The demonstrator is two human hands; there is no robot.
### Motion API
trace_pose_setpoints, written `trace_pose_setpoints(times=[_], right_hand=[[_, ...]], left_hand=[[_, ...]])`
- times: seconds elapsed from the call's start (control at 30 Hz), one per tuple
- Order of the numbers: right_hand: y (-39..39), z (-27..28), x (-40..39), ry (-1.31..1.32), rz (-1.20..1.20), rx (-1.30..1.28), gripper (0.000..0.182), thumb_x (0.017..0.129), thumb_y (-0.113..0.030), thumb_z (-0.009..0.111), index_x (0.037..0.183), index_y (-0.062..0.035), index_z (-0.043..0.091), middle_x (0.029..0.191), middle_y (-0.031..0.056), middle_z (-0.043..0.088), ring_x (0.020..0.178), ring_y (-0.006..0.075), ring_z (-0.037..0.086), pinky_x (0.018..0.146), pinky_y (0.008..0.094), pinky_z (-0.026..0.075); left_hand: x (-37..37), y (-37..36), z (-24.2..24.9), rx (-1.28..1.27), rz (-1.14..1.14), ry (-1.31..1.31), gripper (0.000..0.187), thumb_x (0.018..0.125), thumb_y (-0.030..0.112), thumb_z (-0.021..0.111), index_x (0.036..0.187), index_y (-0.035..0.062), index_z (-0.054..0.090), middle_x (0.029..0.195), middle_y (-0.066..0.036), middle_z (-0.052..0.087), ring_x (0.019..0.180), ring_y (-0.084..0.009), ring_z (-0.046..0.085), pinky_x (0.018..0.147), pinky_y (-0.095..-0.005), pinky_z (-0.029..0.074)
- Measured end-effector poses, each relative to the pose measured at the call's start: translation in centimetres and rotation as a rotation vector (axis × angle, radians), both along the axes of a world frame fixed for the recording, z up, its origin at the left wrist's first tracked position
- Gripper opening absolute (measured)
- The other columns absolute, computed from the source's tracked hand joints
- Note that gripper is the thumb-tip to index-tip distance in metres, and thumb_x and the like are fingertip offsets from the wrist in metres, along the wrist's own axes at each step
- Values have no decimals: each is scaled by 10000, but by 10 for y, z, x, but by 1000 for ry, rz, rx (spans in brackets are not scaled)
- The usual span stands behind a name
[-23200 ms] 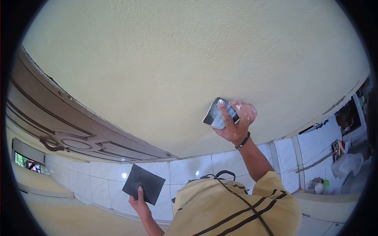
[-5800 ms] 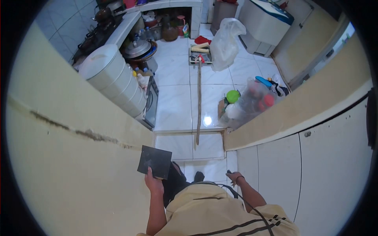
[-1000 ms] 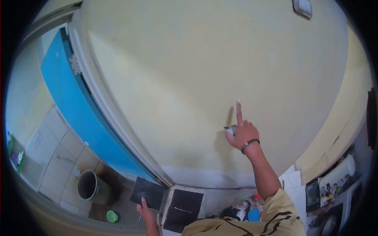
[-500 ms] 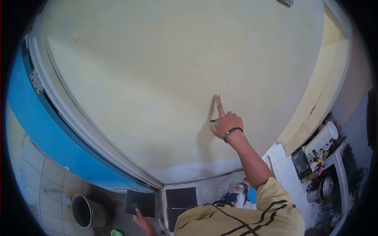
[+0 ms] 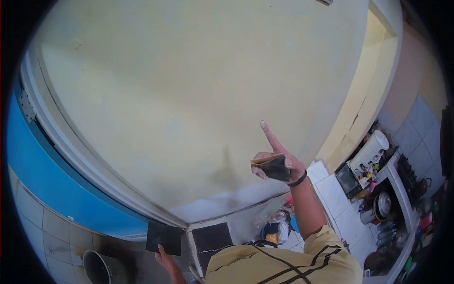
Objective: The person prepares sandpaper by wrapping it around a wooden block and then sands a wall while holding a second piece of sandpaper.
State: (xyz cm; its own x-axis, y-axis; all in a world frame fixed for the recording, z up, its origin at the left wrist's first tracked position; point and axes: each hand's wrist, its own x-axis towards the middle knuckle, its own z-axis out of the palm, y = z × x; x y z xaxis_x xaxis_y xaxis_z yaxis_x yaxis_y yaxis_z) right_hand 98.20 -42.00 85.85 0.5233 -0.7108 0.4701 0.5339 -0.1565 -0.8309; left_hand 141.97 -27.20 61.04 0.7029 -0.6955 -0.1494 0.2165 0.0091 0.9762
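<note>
My right hand [image 5: 280,161] is raised in front of the cream wall [image 5: 189,94], index finger stretched out with a whitish tip. Its other fingers hold a folded dark sheet [image 5: 276,169] with a brown edge against the palm. Low down, my left hand [image 5: 164,258] grips the lower edge of a flat black sheet [image 5: 163,239], its thumb lying on the front. The hand's shadow falls on the wall to the left of my right hand.
A blue door [image 5: 61,189] curves along the left. Below it stands a bucket [image 5: 98,266]. Bags [image 5: 283,229] lie on the floor beside my body. To the right are a doorway frame [image 5: 362,99], a white rack [image 5: 378,144], pots [image 5: 383,203] and a stove [image 5: 407,173].
My right hand has drawn back from the wall and turned, so the folded dark sheet now shows. The view has shifted slightly. My left hand still holds the black sheet.
</note>
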Motion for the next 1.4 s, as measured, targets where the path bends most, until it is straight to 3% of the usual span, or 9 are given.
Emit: trace_pose_setpoints(times=[0.17, 0.27, 0.43, 0.87, 1.07, 1.13, 1.17, 1.33, 1.4], right_hand=[[46, 31, 42, -616, 122, -129, 1152, 791, -636, 645, 1540, -220, -125, 1023, 210, 595, 841, 327, 584, 756, 524, 425], [93, 96, 54, -691, 43, -269, 963, 927, -444, 589, 1534, -215, -123, 994, 50, 567, 854, 217, 609, 772, 630, 440], [125, 152, 88, -910, 320, -193, 702, 1021, -245, 346, 1522, -135, -134, 869, 55, 500, 738, 185, 579, 629, 658, 456], [119, 155, 112, -982, 606, -151, 715, 1023, -251, 325, 1504, -203, -200, 905, 86, 497, 675, 200, 560, 495, 526, 536], [76, 59, 148, -487, 116, -40, 1024, 864, -490, 606, 1536, -141, -83, 1042, 126, 597, 707, 235, 610, 631, 451, 528], [68, 7, 167, 9, -227, 115, 1120, 796, -616, 655, 1547, -105, -1, 964, 144, 629, 740, 238, 632, 684, 442, 533], [56, -24, 166, 248, -217, -154, 995, 849, -548, 627, 1552, -122, 65, 954, 148, 613, 732, 238, 629, 701, 443, 539], [44, -46, 150, -211, -402, 369, 910, 872, -460, 631, 1556, -170, 106, 971, 134, 576, 761, 215, 589, 725, 385, 514], [39, -46, 138, -4, -496, 159, 979, 837, -469, 674, 1554, -147, 91, 977, 114, 565, 785, 194, 571, 703, 353, 509]], left_hand=[[0, 5, 5, 9, -25, -4, 381, 992, 264, 531, 1203, -51, 567, 1091, -104, 625, 953, -177, 596, 823, -316, 462], [0, 4, 12, -18, -56, -10, 389, 992, 259, 529, 1223, -52, 560, 1107, -98, 625, 961, -172, 595, 833, -310, 457], [10, 6, 2, -78, -54, -32, 344, 994, 226, 522, 1199, -43, 588, 1077, -77, 637, 953, -157, 589, 842, -304, 449], [19, 54, -5, -101, 153, 11, 318, 982, 247, 555, 1120, -33, 614, 1035, -58, 638, 928, -126, 563, 829, -307, 440], [-7, 39, 49, -45, 202, -53, 303, 971, 257, 584, 1003, -38, 643, 954, -46, 626, 853, -102, 508, 765, -283, 424], [-10, 31, 75, -108, 134, -43, 286, 973, 249, 588, 1000, -32, 637, 934, -21, 616, 853, -85, 512, 754, -282, 430], [-13, 28, 84, -145, 143, -19, 282, 974, 249, 587, 1009, -27, 637, 938, -15, 616, 863, -82, 517, 759, -278, 433], [-14, 24, 101, -255, 120, 157, 248, 975, 223, 585, 1093, 8, 621, 1006, -26, 646, 954, -110, 584, 840, -287, 467], [-21, 21, 117, -365, 120, 421, 245, 986, 222, 546, 1116, 23, 606, 1035, -51, 653, 993, -151, 607, 879, -303, 478]])
